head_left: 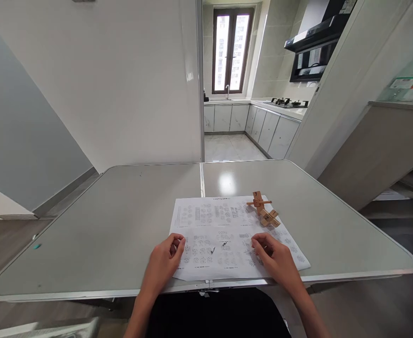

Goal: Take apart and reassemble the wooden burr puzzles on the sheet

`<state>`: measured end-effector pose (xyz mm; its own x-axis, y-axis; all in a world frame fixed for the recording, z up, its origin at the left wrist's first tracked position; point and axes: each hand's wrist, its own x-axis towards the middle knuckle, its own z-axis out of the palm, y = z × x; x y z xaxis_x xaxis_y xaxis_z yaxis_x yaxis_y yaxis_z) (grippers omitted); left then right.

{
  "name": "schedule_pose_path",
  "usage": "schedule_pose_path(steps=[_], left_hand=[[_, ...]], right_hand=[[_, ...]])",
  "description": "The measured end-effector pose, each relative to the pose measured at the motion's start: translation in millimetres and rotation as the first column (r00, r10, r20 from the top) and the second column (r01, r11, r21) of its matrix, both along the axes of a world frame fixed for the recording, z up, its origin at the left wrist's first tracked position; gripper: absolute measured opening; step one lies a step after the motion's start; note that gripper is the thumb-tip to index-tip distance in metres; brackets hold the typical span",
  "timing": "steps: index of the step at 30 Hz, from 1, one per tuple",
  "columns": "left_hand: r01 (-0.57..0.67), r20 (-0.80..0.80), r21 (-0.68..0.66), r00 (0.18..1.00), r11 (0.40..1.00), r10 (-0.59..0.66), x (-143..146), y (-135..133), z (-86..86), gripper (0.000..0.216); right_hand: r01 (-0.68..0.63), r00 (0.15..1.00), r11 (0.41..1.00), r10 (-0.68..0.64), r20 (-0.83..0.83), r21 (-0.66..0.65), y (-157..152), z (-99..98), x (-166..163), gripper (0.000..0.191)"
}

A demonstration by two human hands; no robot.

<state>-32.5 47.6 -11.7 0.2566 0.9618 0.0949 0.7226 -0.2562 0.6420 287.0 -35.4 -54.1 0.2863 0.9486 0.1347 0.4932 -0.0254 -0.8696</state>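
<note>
A printed sheet of paper point(223, 234) with many small diagrams lies on the grey folding table point(114, 225). My left hand point(164, 263) rests on the sheet's left edge with its fingers curled inward, holding nothing visible. My right hand point(276, 258) rests on the sheet's right part, fingers curled down loosely. A small wooden interlocking puzzle point(264, 210) of several pieces stands on the sheet's far right corner, a hand's width beyond my right hand.
The table has a metal rim and a centre seam point(201, 180). A white wall point(121, 84) stands behind it on the left. An open doorway shows a kitchen with cabinets point(262, 124) and a window point(231, 49). A counter point(385, 141) stands at the right.
</note>
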Motion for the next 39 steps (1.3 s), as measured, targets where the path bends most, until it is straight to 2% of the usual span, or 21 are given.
schedule_pose_path(steps=[6,25,39], left_hand=[[-0.001,0.001,-0.007,1.000,1.000,0.001,-0.4,0.8,1.8,0.039],[-0.007,-0.022,-0.023,1.000,1.000,0.006,-1.3,1.4,6.1,0.042],[-0.032,-0.004,-0.015,0.999,0.999,0.032,-0.8,3.2,8.2,0.044]], right_hand=[[-0.012,1.000,1.000,0.012,-0.020,0.010,1.4,-3.6,0.7,0.034],[-0.015,0.999,1.000,0.015,-0.033,0.018,2.3,1.4,-1.8,0.034],[0.004,0.999,0.996,0.000,-0.053,0.086,6.1,5.9,-4.2,0.038]])
